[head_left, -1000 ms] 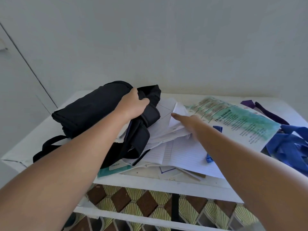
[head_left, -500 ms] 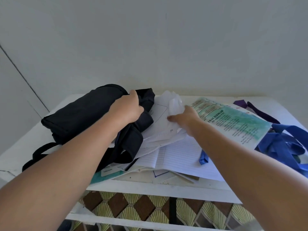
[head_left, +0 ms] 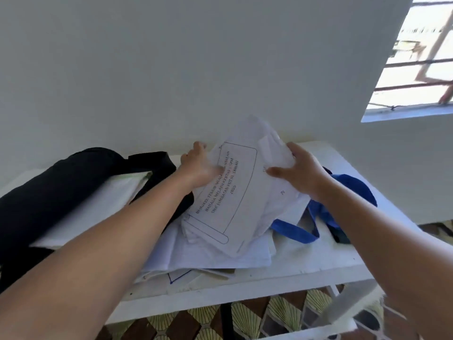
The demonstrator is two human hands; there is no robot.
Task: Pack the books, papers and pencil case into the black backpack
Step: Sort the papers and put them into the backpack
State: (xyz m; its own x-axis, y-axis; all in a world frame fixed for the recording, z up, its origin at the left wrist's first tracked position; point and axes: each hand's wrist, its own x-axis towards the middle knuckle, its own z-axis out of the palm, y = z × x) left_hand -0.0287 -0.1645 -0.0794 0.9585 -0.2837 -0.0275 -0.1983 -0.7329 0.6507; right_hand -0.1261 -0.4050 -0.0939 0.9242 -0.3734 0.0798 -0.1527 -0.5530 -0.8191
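Both arms reach forward over the white table (head_left: 318,261). The left hand (head_left: 199,168) and right hand (head_left: 297,171) grip opposite edges of a stack of white papers (head_left: 235,197), fingers curled round it, lifting it tilted above the loose sheets (head_left: 215,253) below. The top page carries a printed title in a scroll-shaped frame (blurred text). The black backpack (head_left: 61,187) lies left, beside the left forearm.

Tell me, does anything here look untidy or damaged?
Yes. The paper stack gripped by the left hand and right hand is crumpled and uneven at its top edge. Loose sheets beneath lie askew, overhanging the white table edge.
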